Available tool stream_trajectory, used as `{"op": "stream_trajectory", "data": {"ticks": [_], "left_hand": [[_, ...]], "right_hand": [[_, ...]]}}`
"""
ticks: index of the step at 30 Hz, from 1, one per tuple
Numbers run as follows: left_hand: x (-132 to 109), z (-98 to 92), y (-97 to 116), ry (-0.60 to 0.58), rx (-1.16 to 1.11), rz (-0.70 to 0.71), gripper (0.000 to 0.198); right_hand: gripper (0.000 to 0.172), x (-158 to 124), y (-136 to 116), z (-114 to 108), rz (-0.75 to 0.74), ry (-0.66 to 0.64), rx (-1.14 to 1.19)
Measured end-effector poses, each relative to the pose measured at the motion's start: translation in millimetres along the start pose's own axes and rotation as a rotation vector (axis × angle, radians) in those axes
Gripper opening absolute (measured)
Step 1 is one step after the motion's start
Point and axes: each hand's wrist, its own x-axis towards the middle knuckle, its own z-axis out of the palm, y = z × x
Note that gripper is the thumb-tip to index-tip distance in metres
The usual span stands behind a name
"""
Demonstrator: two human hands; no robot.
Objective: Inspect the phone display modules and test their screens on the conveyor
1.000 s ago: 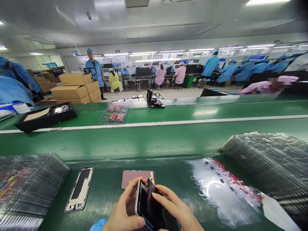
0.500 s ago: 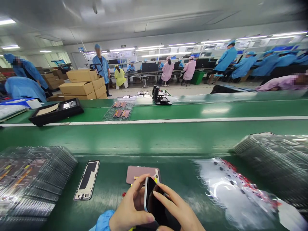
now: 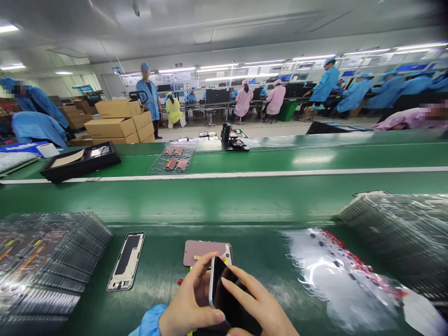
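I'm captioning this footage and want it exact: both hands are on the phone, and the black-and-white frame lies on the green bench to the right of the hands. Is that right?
No, the side is wrong: in the head view, the frame lies on the green bench to the left of the left hand and right hand, both on the phone.

The person's left hand (image 3: 191, 298) grips a pale-edged phone (image 3: 227, 303); the right hand (image 3: 261, 301) has fingers on its dark face. Pinkish panel (image 3: 205, 249) just beyond; leftward, flat frame (image 3: 128, 261), stacked clear trays (image 3: 75, 261); rightward, transparent films (image 3: 322, 275).
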Motion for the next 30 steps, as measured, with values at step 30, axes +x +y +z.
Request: {"op": "stream_trajectory", "data": {"ticks": [30], "left_hand": [[-7.9, -12.6, -4.0, -0.044, 0.231, 0.065, 0.083]], "right_hand": [[0.067, -5.1, 1.5, -2.3, -0.01, -0.129, 0.108]]}}
